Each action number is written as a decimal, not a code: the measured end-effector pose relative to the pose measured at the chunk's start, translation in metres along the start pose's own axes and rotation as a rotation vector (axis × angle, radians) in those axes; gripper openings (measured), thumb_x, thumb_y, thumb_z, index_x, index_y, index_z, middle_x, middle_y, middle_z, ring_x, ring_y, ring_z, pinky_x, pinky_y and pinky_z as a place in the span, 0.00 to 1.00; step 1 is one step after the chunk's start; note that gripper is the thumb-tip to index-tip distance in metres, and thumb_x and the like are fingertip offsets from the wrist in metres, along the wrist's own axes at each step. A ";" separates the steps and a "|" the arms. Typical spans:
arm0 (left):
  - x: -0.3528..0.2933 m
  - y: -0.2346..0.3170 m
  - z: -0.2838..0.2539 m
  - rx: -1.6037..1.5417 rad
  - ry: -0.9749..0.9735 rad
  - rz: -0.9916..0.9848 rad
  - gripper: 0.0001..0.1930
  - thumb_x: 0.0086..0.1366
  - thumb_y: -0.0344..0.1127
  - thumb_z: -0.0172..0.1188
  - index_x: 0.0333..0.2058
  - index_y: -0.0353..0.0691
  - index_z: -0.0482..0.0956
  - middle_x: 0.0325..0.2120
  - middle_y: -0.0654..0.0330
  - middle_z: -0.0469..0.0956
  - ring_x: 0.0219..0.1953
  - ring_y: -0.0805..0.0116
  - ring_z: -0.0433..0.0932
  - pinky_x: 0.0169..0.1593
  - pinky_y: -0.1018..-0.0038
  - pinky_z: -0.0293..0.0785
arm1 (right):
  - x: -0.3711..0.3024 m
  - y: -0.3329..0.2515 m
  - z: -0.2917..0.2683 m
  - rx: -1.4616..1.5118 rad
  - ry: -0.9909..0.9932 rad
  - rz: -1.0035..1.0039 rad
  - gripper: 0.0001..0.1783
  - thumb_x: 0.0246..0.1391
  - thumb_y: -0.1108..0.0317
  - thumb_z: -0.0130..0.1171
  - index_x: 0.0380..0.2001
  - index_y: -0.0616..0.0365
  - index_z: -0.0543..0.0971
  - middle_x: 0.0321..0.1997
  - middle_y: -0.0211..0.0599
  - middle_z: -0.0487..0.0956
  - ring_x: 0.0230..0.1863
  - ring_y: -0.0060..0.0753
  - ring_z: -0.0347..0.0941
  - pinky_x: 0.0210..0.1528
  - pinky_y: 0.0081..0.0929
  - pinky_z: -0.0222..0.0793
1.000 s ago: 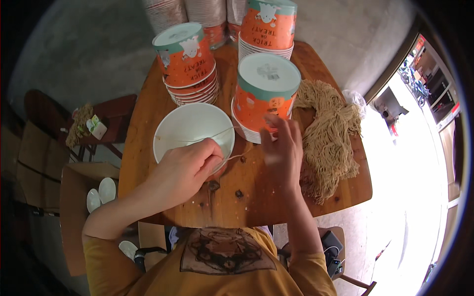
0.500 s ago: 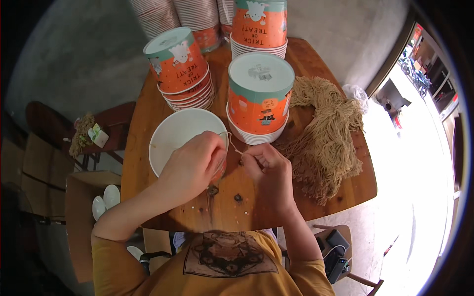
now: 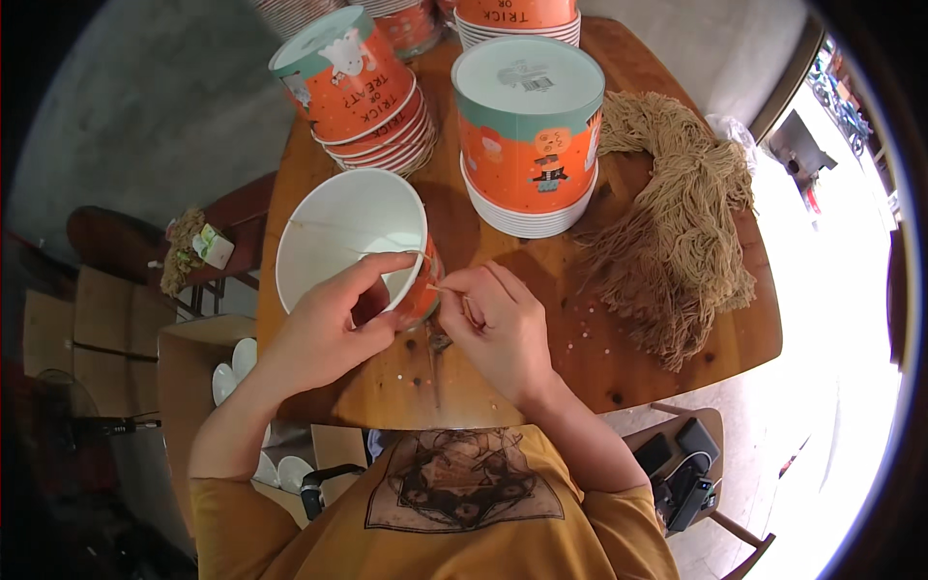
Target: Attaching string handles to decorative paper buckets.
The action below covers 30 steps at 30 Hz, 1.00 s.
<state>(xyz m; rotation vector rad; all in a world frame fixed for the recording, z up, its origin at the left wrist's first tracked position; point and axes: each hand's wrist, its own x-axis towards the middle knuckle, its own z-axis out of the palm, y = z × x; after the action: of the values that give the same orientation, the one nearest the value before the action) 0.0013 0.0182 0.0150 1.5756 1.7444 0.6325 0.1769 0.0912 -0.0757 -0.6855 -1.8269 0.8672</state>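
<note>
A white-lined paper bucket (image 3: 324,203) with an orange outside leans on the table, its mouth tipped toward me. My left hand (image 3: 338,324) grips it at the near right rim, index finger along the edge and thumb lower down. Thin twine (image 3: 433,286) comes out of the bucket's side by the rim. Just right of the bucket, my right hand (image 3: 498,324) pinches that twine between thumb and curled fingers. A length of twine also crosses the inside of the bucket. The fingers of my left hand inside the bucket are partly hidden.
Upside-down stacks of orange buckets stand behind: one at left (image 3: 362,87), one at centre (image 3: 530,135). A heap of tan twine (image 3: 677,232) lies at right on the wooden table (image 3: 551,387). A cardboard box (image 3: 188,387) holding white pieces sits below left; a chair (image 3: 701,435) carries dark devices.
My left hand has opened from a pinch at the rim to a spread grip on the bucket. My right hand has come closer to the bucket's side. The whole view has shifted.
</note>
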 end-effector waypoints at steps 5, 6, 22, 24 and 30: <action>0.000 -0.002 0.003 -0.027 0.002 0.003 0.27 0.62 0.25 0.59 0.61 0.42 0.69 0.24 0.69 0.68 0.26 0.81 0.68 0.32 0.80 0.68 | -0.002 0.002 0.010 -0.020 0.037 -0.018 0.09 0.46 0.76 0.64 0.33 0.57 0.77 0.29 0.37 0.76 0.31 0.42 0.75 0.33 0.37 0.74; 0.000 -0.001 0.002 -0.021 0.001 -0.001 0.26 0.62 0.25 0.59 0.60 0.42 0.69 0.24 0.69 0.68 0.26 0.81 0.68 0.32 0.80 0.67 | -0.002 0.002 0.011 -0.016 0.051 -0.026 0.09 0.46 0.75 0.64 0.33 0.57 0.77 0.29 0.37 0.76 0.31 0.42 0.75 0.33 0.37 0.74; 0.002 -0.006 0.003 0.011 -0.002 0.075 0.22 0.64 0.28 0.58 0.57 0.40 0.70 0.28 0.66 0.72 0.28 0.80 0.71 0.33 0.79 0.69 | 0.000 -0.002 0.017 -0.029 0.049 -0.001 0.07 0.49 0.74 0.63 0.31 0.56 0.75 0.27 0.38 0.77 0.30 0.43 0.77 0.33 0.39 0.74; 0.004 -0.008 0.002 -0.041 -0.016 0.070 0.20 0.67 0.29 0.56 0.57 0.39 0.70 0.32 0.65 0.75 0.31 0.79 0.73 0.36 0.79 0.71 | 0.000 -0.002 0.018 -0.032 0.058 0.021 0.07 0.50 0.74 0.63 0.32 0.56 0.75 0.27 0.39 0.78 0.31 0.44 0.77 0.33 0.39 0.74; 0.014 -0.006 -0.002 -0.356 -0.068 -0.047 0.12 0.73 0.28 0.48 0.52 0.34 0.72 0.42 0.65 0.76 0.43 0.81 0.72 0.48 0.80 0.71 | 0.000 -0.004 0.019 -0.086 0.054 0.003 0.07 0.50 0.74 0.62 0.31 0.56 0.74 0.28 0.39 0.78 0.31 0.44 0.77 0.34 0.39 0.75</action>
<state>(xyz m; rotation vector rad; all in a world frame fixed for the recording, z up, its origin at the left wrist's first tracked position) -0.0040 0.0312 0.0094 1.2911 1.5160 0.8059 0.1593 0.0835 -0.0779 -0.7587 -1.8236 0.7685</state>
